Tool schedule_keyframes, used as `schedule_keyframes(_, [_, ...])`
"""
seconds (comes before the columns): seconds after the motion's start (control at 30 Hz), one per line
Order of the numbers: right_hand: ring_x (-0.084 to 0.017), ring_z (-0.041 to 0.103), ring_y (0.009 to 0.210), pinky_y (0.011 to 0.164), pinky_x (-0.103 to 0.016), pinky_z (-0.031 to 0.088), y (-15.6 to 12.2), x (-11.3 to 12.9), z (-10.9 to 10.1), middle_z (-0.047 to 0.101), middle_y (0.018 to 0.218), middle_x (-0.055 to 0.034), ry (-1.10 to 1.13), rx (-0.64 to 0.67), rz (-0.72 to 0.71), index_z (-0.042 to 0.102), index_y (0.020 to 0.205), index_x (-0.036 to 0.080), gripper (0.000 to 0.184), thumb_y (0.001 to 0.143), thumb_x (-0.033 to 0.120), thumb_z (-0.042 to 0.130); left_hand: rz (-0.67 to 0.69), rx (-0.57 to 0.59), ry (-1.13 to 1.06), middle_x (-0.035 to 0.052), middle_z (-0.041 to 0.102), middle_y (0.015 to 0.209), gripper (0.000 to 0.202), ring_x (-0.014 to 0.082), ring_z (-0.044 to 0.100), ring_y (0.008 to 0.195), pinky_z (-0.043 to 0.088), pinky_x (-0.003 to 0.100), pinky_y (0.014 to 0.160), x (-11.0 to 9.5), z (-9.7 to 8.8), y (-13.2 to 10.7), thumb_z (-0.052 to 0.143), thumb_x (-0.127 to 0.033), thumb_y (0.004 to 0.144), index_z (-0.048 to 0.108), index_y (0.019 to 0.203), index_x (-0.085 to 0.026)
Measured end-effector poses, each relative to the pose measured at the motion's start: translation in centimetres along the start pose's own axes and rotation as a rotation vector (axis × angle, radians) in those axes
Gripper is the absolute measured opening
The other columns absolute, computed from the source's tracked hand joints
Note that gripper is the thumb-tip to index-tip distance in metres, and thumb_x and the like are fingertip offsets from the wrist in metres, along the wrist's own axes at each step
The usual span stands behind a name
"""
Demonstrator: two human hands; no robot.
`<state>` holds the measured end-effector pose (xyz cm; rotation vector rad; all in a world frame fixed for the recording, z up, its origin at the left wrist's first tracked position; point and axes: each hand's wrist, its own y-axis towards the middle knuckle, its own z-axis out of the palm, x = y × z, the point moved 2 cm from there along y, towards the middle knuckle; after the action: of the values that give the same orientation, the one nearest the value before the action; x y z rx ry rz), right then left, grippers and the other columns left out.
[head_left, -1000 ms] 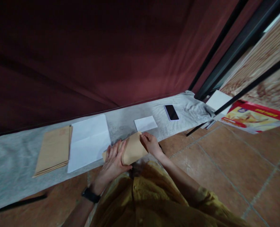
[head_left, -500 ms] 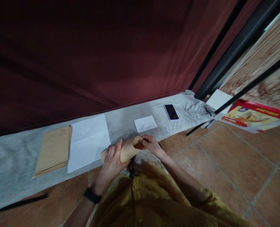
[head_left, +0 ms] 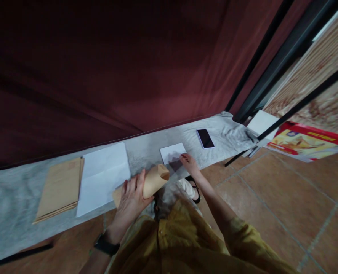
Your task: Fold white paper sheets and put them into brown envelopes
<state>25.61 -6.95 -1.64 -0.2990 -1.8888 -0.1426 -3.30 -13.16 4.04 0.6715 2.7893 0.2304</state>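
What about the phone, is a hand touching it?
No, the phone lies on the gray cloth, apart from the left hand and the right hand.

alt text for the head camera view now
A person's left hand holds a curved, open brown paper envelope; the right hand is at the edge of a small white paper rectangle. On grey cloth lie a brown envelope stack, a large white paper sheet and a dark rectangular phone.
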Motion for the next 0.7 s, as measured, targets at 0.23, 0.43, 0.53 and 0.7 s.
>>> schedule_keyframes(0.23, [-0.027,0.063,0.103,0.087,-0.035,0.049,4.7,-0.6,-1.5,0.065,0.111,-0.0181,-0.513,-0.179,0.017,0.059,0.115,0.014,0.037,0.087,0.036,0.069,-0.022,0.002,0.061,0.0188,0.052,0.137,0.107,0.0377,0.049,0.13,0.033,0.059,0.114,0.1,1.2,-1.2,0.073,-0.034,0.076,0.009,0.161,-0.019])
schedule_keyframes(0.43, [-0.035,0.062,0.112,0.092,-0.041,0.049,6.6,-1.1,0.2,0.064,0.118,-0.0232,-0.589,-0.173,0.081,0.058,0.118,0.012,0.048,0.076,0.025,0.078,-0.044,-0.03,0.066,0.0188,0.053,0.137,0.102,0.0371,0.05,0.129,0.032,0.057,0.115,0.4,2.1,-1.9,0.071,-0.035,0.078,0.013,0.161,-0.017])
schedule_keyframes(0.53, [-0.031,0.065,0.105,0.089,-0.039,0.049,7.4,-1.8,-0.1,0.068,0.107,-0.0166,-0.469,-0.178,0.103,0.061,0.109,0.015,0.041,0.072,0.023,0.078,-0.053,-0.051,0.056,0.0185,0.053,0.136,0.098,0.0369,0.05,0.129,0.033,0.057,0.114,0.4,2.3,-2.2,0.068,-0.038,0.08,0.016,0.16,-0.017])
schedule_keyframes(0.7, [-0.022,0.064,0.082,0.075,-0.031,0.048,7.7,-3.0,-1.2,0.066,0.076,-0.002,-0.293,-0.133,0.07,0.061,0.077,0.022,0.015,0.071,0.03,0.072,-0.039,-0.07,0.032,0.0182,0.054,0.135,0.097,0.0369,0.05,0.128,0.037,0.056,0.112,0.6,2.4,-2.7,0.068,-0.038,0.08,0.017,0.16,-0.018])
